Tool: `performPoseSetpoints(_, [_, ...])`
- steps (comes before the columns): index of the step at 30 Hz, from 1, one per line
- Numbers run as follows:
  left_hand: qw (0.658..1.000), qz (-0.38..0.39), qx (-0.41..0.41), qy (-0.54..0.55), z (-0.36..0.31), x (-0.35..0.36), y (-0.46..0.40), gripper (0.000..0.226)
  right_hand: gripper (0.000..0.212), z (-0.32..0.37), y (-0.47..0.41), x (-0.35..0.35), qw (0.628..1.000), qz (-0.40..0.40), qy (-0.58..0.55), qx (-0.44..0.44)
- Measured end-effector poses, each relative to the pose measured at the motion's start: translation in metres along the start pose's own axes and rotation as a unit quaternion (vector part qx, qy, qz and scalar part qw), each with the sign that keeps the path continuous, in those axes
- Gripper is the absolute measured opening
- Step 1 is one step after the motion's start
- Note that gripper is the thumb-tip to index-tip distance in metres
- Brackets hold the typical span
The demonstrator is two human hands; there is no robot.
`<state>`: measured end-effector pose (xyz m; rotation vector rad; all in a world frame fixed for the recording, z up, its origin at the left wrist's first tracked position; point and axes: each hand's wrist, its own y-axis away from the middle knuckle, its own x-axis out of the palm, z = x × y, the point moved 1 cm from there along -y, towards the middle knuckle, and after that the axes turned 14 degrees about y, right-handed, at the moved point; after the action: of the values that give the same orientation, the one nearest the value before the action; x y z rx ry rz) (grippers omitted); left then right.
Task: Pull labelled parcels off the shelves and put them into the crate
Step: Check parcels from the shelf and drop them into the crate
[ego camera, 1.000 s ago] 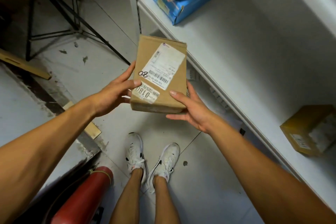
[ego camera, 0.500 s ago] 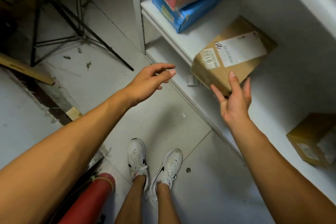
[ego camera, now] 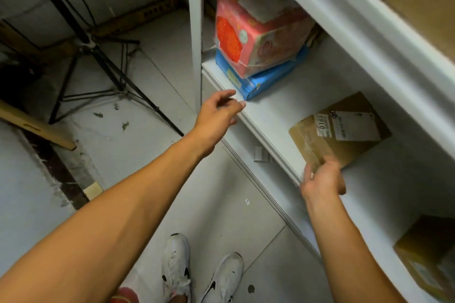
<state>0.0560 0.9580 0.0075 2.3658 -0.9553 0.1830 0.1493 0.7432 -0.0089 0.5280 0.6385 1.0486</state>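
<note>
Resting flat on the shelf point(ego camera: 275, 115), the brown parcel point(ego camera: 344, 130) meets right hand point(ego camera: 322, 179) fingers curled at its corner; left hand point(ego camera: 216, 113) hangs loose, holding nothing.

Single view only: camera on your head, wide-angle, looking forward and steeply down. Your two bare forearms enter from bottom edge, your white sneakers point(ego camera: 202, 270) directly below on pale tiled floor point(ego camera: 138, 155). White metal shelf unit point(ego camera: 275, 115) runs close along right side, seen from above at slant. Black tripod stand point(ego camera: 98, 61) farther off, upper left. Edges bend from lens.
</note>
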Motion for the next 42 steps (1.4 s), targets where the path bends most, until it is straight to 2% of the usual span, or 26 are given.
performPoseSetpoints(4, [0.986, -0.086, 0.068, 0.127, -0.048, 0.025, -0.038, 0.059, 0.035, -0.013, 0.013, 0.012, 0.997, 0.062, 0.022, 0.045])
performPoseSetpoints(7, [0.965, -0.12, 0.059, 0.224, -0.084, 0.038, -0.065, 0.069, 0.016, -0.025, 0.02, 0.021, 0.992, 0.092, 0.071, 0.042])
performPoseSetpoints(8, [0.965, -0.13, 0.054, 0.222, -0.093, 0.043, -0.07, 0.064, 0.013, -0.027, 0.023, 0.024, 0.99, 0.103, 0.084, 0.04])
performPoseSetpoints(10, [0.965, -0.158, 0.049, 0.203, -0.106, 0.053, -0.075, 0.046, 0.019, -0.028, 0.028, 0.032, 0.986, 0.125, 0.1, 0.044])
performPoseSetpoints(13, [0.973, -0.174, 0.023, 0.151, -0.118, 0.066, -0.078, 0.041, 0.014, -0.028, 0.041, 0.053, 0.977, 0.172, 0.119, 0.033])
performPoseSetpoints(15, [0.978, -0.169, -0.007, 0.124, -0.12, 0.068, -0.082, 0.048, 0.009, -0.025, 0.053, 0.07, 0.969, 0.197, 0.147, -0.006])
performPoseSetpoints(18, [0.976, -0.14, -0.038, 0.165, -0.117, 0.07, -0.084, 0.052, 0.015, -0.016, 0.064, 0.089, 0.962, 0.203, 0.171, -0.059])
performPoseSetpoints(21, [0.976, -0.097, -0.055, 0.187, -0.104, 0.07, -0.071, 0.026, 0.012, -0.003, 0.071, 0.099, 0.965, 0.22, 0.137, -0.044])
performPoseSetpoints(22, [0.977, -0.085, -0.058, 0.189, -0.099, 0.067, -0.062, 0.014, 0.02, 0.002, 0.073, 0.101, 0.964, 0.238, 0.115, -0.025])
performPoseSetpoints(24, [0.976, -0.064, -0.048, 0.201, -0.085, 0.053, -0.046, 0.022, 0.045, 0.012, 0.076, 0.103, 0.951, 0.301, 0.072, -0.002])
performPoseSetpoints(25, [0.975, -0.049, -0.037, 0.215, -0.077, 0.042, -0.038, 0.019, 0.054, 0.017, 0.078, 0.104, 0.942, 0.331, 0.059, -0.002])
performPoseSetpoints(28, [0.963, -0.007, -0.03, 0.269, -0.061, 0.013, -0.004, 0.04, 0.068, 0.021, 0.078, 0.107, 0.92, 0.38, 0.09, -0.037])
performPoseSetpoints(31, [0.952, 0.03, -0.036, 0.302, -0.044, -0.012, 0.03, 0.053, 0.105, 0.014, 0.085, 0.107, 0.898, 0.41, 0.141, -0.075])
performPoseSetpoints(32, [0.948, 0.044, -0.031, 0.313, -0.038, -0.019, 0.042, 0.055, 0.102, 0.011, 0.089, 0.105, 0.889, 0.431, 0.134, -0.079])
performPoseSetpoints(35, [0.953, 0.044, -0.02, 0.299, -0.022, -0.04, 0.069, 0.051, 0.069, -0.004, 0.098, 0.095, 0.871, 0.475, 0.107, -0.064])
performPoseSetpoints(36, [0.957, 0.036, -0.023, 0.288, -0.018, -0.046, 0.078, 0.05, 0.067, -0.012, 0.101, 0.091, 0.872, 0.472, 0.111, -0.062])
performPoseSetpoints(40, [0.978, 0.009, -0.082, 0.194, 0.008, -0.081, 0.113, 0.049, 0.097, -0.052, 0.101, 0.071, 0.878, 0.447, 0.157, -0.073])
performPoseSetpoints(42, [0.987, -0.007, -0.142, 0.077, 0.02, -0.105, 0.129, 0.074, 0.094, -0.065, 0.091, 0.058, 0.872, 0.441, 0.193, -0.083])
